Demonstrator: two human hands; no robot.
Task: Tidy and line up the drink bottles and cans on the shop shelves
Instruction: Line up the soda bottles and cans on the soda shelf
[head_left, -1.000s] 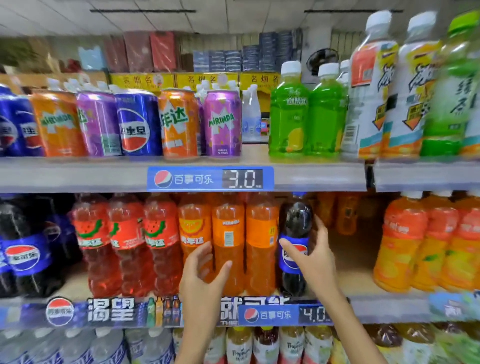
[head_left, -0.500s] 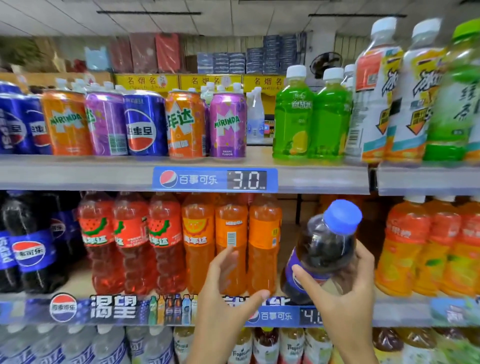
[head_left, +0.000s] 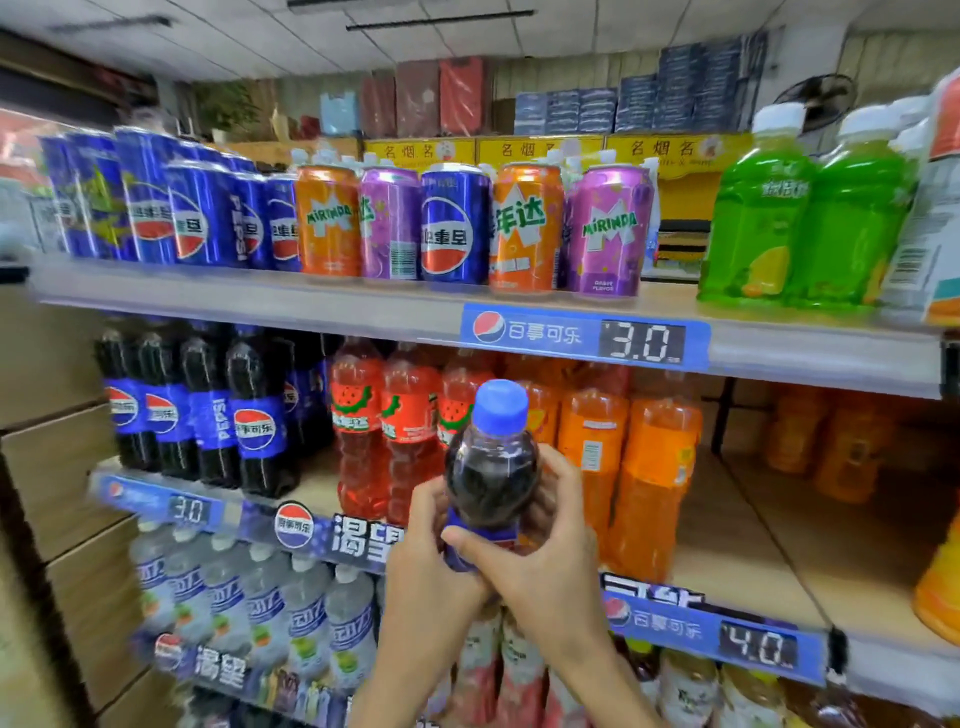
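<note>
A dark cola bottle (head_left: 492, 467) with a blue cap is held upright in front of the middle shelf. My left hand (head_left: 427, 551) and my right hand (head_left: 545, 561) both grip its lower part, around the blue label. Behind it stand red watermelon soda bottles (head_left: 363, 431) and orange soda bottles (head_left: 654, 467). A group of matching cola bottles (head_left: 218, 415) stands at the left end of the same shelf. The top shelf carries blue, orange and purple cans (head_left: 452, 228).
Green drink bottles (head_left: 800, 223) stand at the top right. A bare stretch of the middle shelf (head_left: 737, 545) lies right of the orange bottles. Clear water bottles (head_left: 260, 608) fill the lower shelf. Cardboard boxes (head_left: 57, 467) are stacked at the left.
My right hand pulled the cola bottle off the shelf and carried it left. My left hand has joined it on the bottle. The view has swung left.
</note>
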